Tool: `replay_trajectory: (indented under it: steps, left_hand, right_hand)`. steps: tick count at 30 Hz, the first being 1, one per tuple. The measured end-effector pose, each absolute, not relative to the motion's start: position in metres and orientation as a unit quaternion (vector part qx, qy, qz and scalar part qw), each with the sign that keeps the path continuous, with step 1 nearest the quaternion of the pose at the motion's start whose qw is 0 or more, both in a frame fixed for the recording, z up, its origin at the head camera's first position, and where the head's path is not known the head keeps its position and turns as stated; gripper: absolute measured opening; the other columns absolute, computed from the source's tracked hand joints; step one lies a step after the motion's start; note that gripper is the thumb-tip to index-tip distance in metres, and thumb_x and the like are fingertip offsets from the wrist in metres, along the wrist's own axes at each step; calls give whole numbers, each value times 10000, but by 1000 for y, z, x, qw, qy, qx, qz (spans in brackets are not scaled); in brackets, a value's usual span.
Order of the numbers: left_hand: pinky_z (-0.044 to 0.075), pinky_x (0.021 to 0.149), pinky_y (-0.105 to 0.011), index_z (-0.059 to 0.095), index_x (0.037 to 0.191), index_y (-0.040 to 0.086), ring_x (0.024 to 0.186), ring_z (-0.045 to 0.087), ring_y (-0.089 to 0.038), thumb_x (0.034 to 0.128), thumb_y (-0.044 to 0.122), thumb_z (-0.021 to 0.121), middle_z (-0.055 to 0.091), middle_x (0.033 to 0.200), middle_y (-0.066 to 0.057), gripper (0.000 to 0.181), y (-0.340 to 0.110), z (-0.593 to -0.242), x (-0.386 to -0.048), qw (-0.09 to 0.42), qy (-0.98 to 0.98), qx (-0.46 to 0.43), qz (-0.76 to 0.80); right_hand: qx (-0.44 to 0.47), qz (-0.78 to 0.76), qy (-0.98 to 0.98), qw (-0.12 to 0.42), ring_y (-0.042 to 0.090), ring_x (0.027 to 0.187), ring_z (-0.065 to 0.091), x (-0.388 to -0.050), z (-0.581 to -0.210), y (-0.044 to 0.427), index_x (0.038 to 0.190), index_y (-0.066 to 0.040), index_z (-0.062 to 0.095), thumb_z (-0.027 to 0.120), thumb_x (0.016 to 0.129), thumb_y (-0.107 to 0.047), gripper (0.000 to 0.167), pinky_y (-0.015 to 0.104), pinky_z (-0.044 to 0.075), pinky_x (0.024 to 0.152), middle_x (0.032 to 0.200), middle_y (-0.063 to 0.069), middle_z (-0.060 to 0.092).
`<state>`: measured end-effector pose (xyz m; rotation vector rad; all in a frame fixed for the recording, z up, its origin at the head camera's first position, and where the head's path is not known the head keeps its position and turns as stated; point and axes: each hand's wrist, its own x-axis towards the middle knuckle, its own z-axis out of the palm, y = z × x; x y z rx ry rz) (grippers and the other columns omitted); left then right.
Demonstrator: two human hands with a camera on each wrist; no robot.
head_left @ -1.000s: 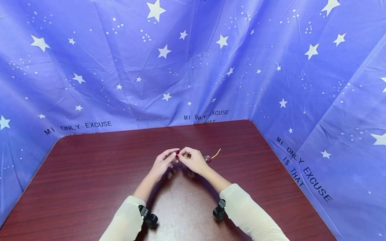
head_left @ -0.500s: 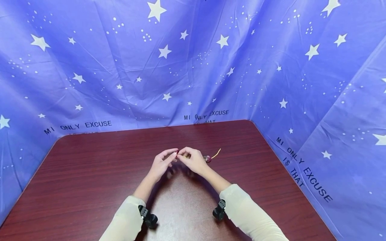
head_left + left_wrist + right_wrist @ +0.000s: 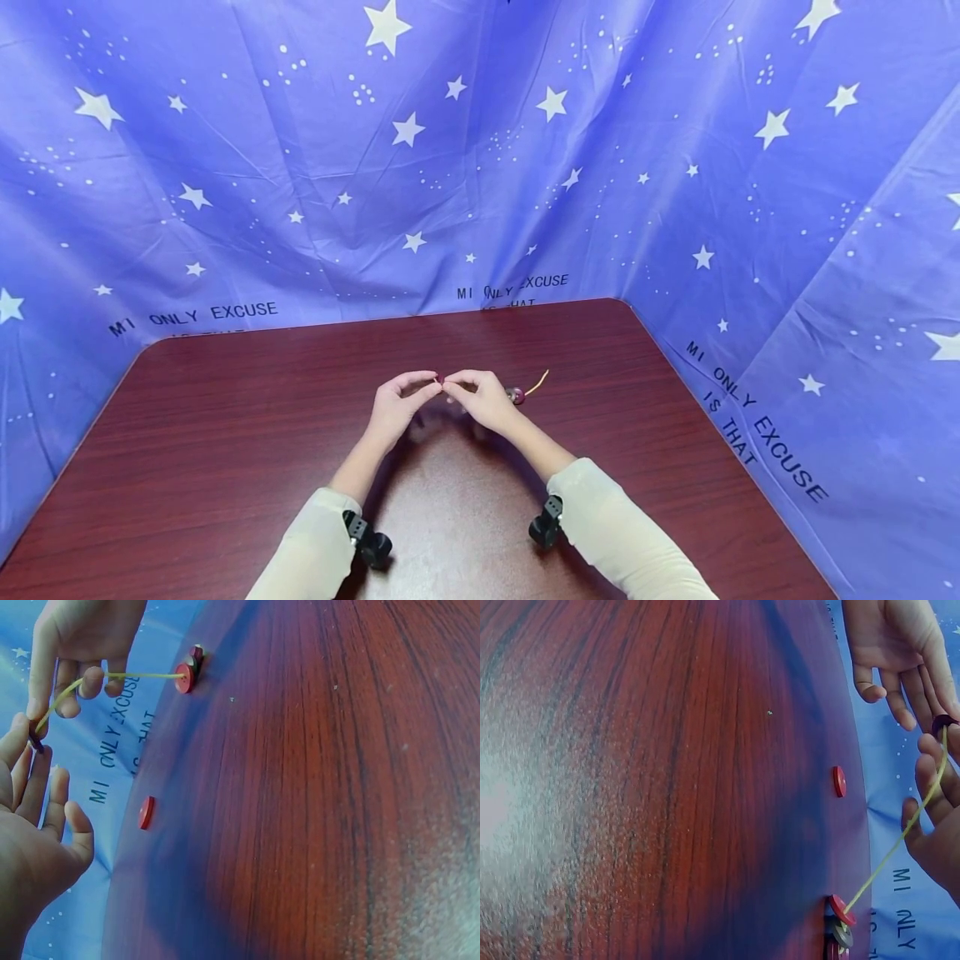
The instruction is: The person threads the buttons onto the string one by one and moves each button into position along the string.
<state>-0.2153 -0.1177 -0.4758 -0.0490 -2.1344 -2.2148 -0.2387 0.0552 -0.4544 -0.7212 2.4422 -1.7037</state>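
Observation:
My left hand [image 3: 392,415] pinches a dark red button [image 3: 35,738] between thumb and finger, above the table. At the same button, my right hand [image 3: 483,402] has its thumb and fingertip together on the end of a yellow cord [image 3: 900,845]. The fingertips of both hands meet there, so how far the cord passes through the button is hidden. The cord runs down to a red button [image 3: 184,678] strung on it, with a grey button [image 3: 841,934] and another reddish one beside it on the table. A loose red button [image 3: 839,781] lies apart from these.
The dark red wooden table [image 3: 247,450] has its far edge just beyond the hands. A blue star-printed cloth [image 3: 315,150] hangs behind it and at the sides. The cord's free tail [image 3: 538,383] lies to the right of the right hand.
The fingertips of both hands have drawn closer together around the button, which now shows less in the head view. The right hand's fingers have dipped slightly. The strung buttons have stayed in place.

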Motion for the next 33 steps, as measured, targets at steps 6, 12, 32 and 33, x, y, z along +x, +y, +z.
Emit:
replay_trajectory:
  steps: [6, 12, 32, 33]
  left_hand:
    - [525, 770, -201, 685, 1045, 24, 840, 661, -30, 764, 196, 772, 714, 995, -117, 341, -117, -471, -212, 45, -714, -10, -699]
    - [526, 740, -192, 706, 1013, 52, 841, 667, -54, 732, 215, 799, 712, 988, -136, 338, -116, -472, -213, 63, -729, -11, -682]
    - [511, 758, -171, 687, 990, -30, 823, 645, -37, 841, 126, 691, 704, 967, -174, 216, -114, -474, -213, 96, -753, -52, -649]
    - [511, 752, -171, 685, 986, -33, 810, 640, -29, 843, 121, 688, 702, 963, -178, 210, -114, -475, -213, 96, -751, -52, -652]
  right_hand:
    - [-211, -592, 771, 104, 136, 539, 517, -234, -441, 57, 1008, 102, 653, 537, 940, -106, 248, 259, 480, 574, 838, 341, 638]
    - [-199, -578, 789, 67, 93, 511, 520, -240, -455, 54, 941, 20, 697, 590, 923, -207, 252, 232, 467, 534, 753, 224, 675]
    - [-197, -560, 803, 55, 85, 519, 528, -237, -454, 55, 933, 1, 708, 657, 876, -196, 211, 231, 471, 510, 759, 189, 695]
    - [-196, -559, 804, 52, 78, 530, 534, -237, -455, 55, 927, -9, 711, 682, 855, -197, 203, 218, 467, 511, 763, 172, 699]
